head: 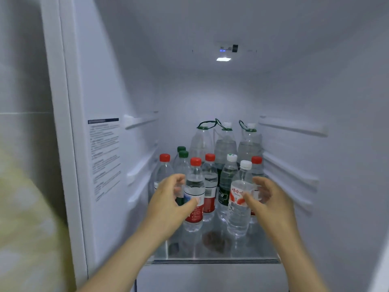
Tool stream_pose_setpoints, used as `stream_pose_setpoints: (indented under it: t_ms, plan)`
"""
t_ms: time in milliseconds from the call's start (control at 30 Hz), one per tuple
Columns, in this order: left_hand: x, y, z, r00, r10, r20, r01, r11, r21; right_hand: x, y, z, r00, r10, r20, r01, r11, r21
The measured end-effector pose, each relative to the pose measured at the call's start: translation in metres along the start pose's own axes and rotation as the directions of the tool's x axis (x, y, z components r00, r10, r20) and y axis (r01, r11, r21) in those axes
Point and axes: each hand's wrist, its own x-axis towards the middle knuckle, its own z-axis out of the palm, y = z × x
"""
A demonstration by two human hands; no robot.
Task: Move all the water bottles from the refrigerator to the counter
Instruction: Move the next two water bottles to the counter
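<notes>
Several water bottles stand on the glass shelf inside the open refrigerator. At the front left is a red-capped bottle with a red and white label. My left hand is cupped beside it, thumb on its label and fingers apart at its left side. At the front right is a white-capped bottle with a red label. My right hand curves around its right side, with the thumb on its front. Both bottles rest on the shelf. Three tall bottles with green handles stand at the back.
Smaller bottles with red, green and white caps crowd the middle of the shelf. The refrigerator's left wall carries a printed label, and shelf rails run along both side walls. A blurred yellow-green shape fills the lower left.
</notes>
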Motion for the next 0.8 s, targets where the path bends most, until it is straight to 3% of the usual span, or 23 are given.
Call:
stream_pose_setpoints:
  t_ms: [233, 533, 800]
  plan:
    - [0.049, -0.021, 0.035, 0.999, -0.047, -0.025, 0.047, 0.998, 0.038, 0.044, 0.037, 0.023, 1.0, 0.008, -0.02, -0.008, 1.0, 0.008]
    - [0.077, -0.043, 0.072, 0.991, -0.121, -0.055, 0.125, 0.989, 0.084, 0.064, 0.065, 0.048, 0.994, 0.092, 0.055, -0.096, 0.993, 0.067]
    - [0.078, -0.065, 0.088, 0.978, -0.198, -0.071, 0.199, 0.98, 0.006, 0.063, 0.078, 0.061, 0.982, 0.163, 0.094, -0.174, 0.977, 0.122]
